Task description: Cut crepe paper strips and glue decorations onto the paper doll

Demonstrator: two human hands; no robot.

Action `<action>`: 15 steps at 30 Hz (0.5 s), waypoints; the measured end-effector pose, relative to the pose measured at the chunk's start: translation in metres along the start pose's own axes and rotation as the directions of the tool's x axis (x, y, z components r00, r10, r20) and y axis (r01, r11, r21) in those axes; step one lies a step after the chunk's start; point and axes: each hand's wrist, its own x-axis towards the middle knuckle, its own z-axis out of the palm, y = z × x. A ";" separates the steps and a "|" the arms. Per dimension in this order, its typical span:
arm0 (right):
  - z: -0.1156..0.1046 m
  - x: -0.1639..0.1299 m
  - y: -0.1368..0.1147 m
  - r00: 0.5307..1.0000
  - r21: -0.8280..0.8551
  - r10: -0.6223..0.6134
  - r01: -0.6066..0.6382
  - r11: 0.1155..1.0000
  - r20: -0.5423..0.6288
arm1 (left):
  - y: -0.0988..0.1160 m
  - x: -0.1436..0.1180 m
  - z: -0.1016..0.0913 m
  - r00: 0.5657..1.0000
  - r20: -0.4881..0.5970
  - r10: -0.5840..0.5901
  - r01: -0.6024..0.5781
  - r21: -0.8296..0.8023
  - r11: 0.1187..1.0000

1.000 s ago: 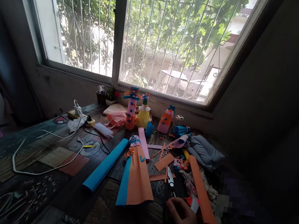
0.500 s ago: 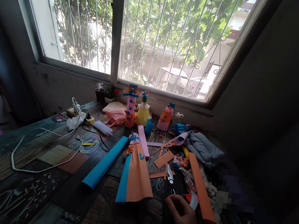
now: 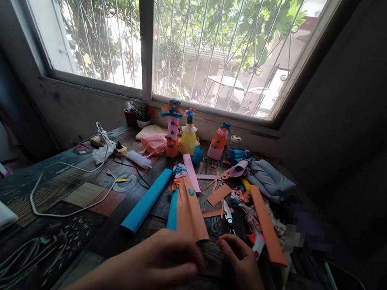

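Left hand [image 3: 164, 260]: we keep it loosely curved, thumb apart, nothing seen in it, before the paper dress [image 3: 191, 208].
Right hand [image 3: 241, 258]: we pinch a small orange scrap [image 3: 219, 241] between thumb and fingertip, right of the dress.
Dress: orange and blue, lying on our surface [image 3: 71, 194], hem partly hidden.
Blue paper roll [image 3: 148, 200]: left of the dress.

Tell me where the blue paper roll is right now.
In the head view, the blue paper roll lies on the table left of centre, just left of the orange-and-blue paper dress and beyond the left hand.
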 end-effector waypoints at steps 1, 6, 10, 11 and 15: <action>0.004 -0.003 -0.004 1.000 0.034 0.000 -0.001 0.999 0.028 | -0.003 0.005 0.003 1.000 0.018 -0.010 0.010 0.011 1.000; 0.018 -0.020 -0.029 0.989 0.155 -0.013 -0.010 0.988 0.148 | -0.016 0.030 0.017 0.998 0.011 -0.055 0.054 0.092 0.994; 0.021 -0.025 -0.043 0.991 0.136 -0.035 0.017 0.991 0.130 | -0.016 0.037 0.020 0.996 0.075 -0.037 0.045 -0.106 0.993; 0.019 -0.024 -0.044 0.992 0.111 -0.039 0.025 0.993 0.123 | -0.016 0.039 0.020 0.997 0.068 -0.035 0.045 -0.149 0.988; -0.004 -0.012 -0.033 0.998 -0.082 -0.058 0.060 0.995 0.024 | -0.031 0.044 0.018 0.994 -0.067 -0.083 0.061 -0.278 0.959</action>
